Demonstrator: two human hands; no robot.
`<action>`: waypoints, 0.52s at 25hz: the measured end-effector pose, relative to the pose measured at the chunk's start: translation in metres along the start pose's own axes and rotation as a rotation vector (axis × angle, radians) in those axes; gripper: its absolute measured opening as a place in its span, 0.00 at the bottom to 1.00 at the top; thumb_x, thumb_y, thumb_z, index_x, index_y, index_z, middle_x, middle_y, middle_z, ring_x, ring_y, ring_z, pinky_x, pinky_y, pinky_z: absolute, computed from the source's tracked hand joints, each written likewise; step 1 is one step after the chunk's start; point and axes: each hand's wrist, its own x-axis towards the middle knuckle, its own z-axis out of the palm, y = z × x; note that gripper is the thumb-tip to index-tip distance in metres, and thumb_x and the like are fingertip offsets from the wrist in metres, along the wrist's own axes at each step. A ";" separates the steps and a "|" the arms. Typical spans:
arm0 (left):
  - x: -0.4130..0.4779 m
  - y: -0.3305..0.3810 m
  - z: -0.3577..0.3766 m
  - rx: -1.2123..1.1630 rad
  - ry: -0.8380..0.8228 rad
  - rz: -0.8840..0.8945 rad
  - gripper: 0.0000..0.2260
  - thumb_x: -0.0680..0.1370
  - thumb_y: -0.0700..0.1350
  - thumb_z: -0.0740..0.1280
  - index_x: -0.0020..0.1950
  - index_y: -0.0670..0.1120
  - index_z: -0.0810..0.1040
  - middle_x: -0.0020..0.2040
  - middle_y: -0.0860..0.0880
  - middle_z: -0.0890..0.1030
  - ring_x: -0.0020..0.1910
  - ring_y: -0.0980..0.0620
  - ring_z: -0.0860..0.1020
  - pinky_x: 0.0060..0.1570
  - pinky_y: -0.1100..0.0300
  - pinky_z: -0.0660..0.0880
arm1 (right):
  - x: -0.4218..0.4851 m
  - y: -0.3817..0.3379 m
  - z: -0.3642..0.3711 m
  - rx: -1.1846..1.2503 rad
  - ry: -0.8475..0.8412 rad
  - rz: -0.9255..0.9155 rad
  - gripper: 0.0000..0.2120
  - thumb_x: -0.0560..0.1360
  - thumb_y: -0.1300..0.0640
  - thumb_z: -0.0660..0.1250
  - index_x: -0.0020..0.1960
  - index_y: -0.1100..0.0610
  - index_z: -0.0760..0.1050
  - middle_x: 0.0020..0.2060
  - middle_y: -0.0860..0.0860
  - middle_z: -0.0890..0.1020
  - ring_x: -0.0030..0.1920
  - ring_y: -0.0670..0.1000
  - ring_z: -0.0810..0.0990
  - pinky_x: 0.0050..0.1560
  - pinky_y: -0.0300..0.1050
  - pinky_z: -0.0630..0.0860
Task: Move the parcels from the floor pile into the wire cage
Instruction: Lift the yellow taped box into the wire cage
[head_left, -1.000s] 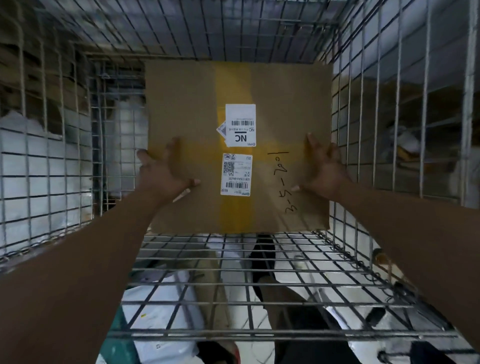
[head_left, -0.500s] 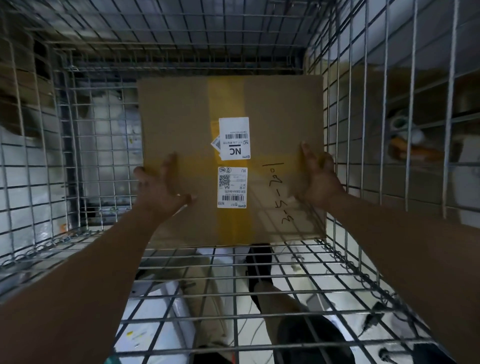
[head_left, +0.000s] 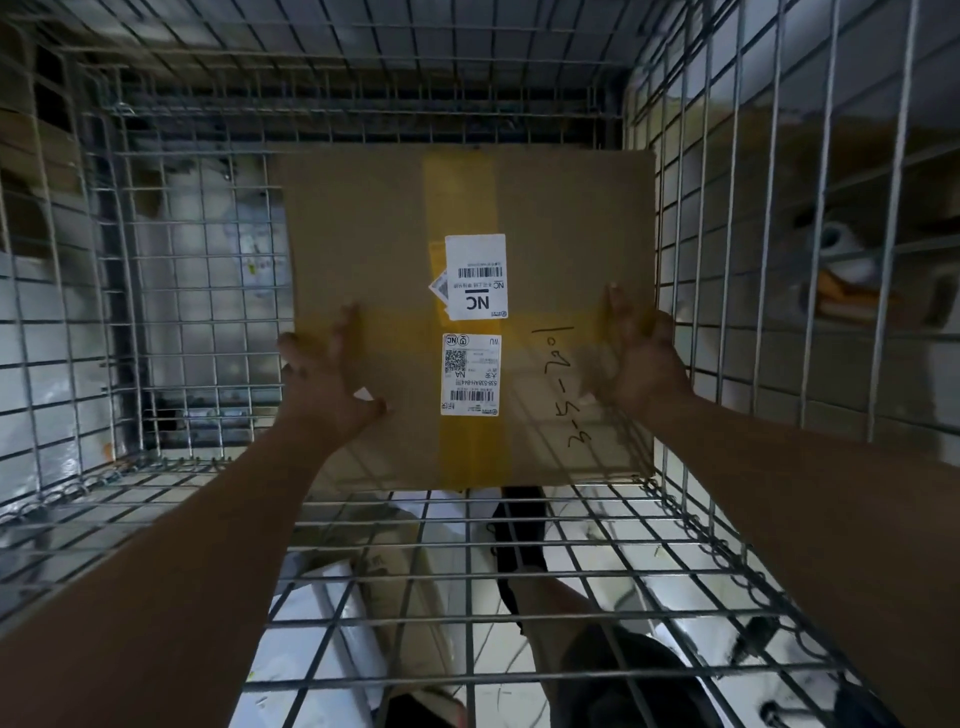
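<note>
Inside the grey wire cage (head_left: 208, 312), the flat brown cardboard box (head_left: 363, 234) sat a little higher in view a second ago. Across the last half-second neither it nor the hands have shifted. I judge it has reached its place, and only the letting-go is left for this parcel. It stands with its taped, labelled face toward the camera and its lower edge at the cage's wire floor. Its right edge is just beside the right wall, near the back right corner. Whether it leans on the back wall I cannot tell.

The left hand (head_left: 330, 387) lies over the box's left edge and the right hand (head_left: 644, 364) over its right edge. Each grip is wide: fingers spread, nearly straight, pressed on the cardboard rather than curled round it.

The right wall is the obstacle. The right hand sits close between mesh and box, so it should draw straight back toward the person. Through the floor mesh show white bagged parcels (head_left: 322, 623) and another brown carton (head_left: 405, 597) on the floor below, yet to be moved, and the person's dark shoe (head_left: 519, 525). Two white shipping labels (head_left: 475, 275) sit on the yellow tape cross (head_left: 457, 197).
</note>
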 end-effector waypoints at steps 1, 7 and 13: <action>0.001 0.000 0.002 0.015 0.002 0.001 0.57 0.67 0.52 0.82 0.79 0.70 0.42 0.74 0.37 0.50 0.70 0.27 0.63 0.69 0.37 0.69 | -0.001 -0.001 0.002 -0.008 0.017 0.002 0.69 0.64 0.57 0.84 0.75 0.27 0.31 0.80 0.59 0.43 0.72 0.66 0.69 0.66 0.61 0.75; 0.006 0.000 0.005 0.078 -0.039 -0.021 0.56 0.67 0.50 0.81 0.79 0.67 0.43 0.74 0.37 0.48 0.69 0.28 0.64 0.67 0.37 0.70 | 0.003 -0.009 0.003 -0.097 -0.003 0.058 0.68 0.65 0.54 0.84 0.77 0.31 0.31 0.78 0.62 0.47 0.70 0.66 0.70 0.65 0.61 0.76; -0.011 0.005 -0.035 0.255 -0.054 0.072 0.46 0.71 0.57 0.78 0.81 0.59 0.54 0.79 0.40 0.47 0.74 0.32 0.61 0.69 0.37 0.70 | -0.024 -0.057 -0.014 -0.315 0.062 -0.154 0.45 0.77 0.52 0.70 0.82 0.44 0.44 0.78 0.62 0.52 0.73 0.65 0.64 0.61 0.59 0.77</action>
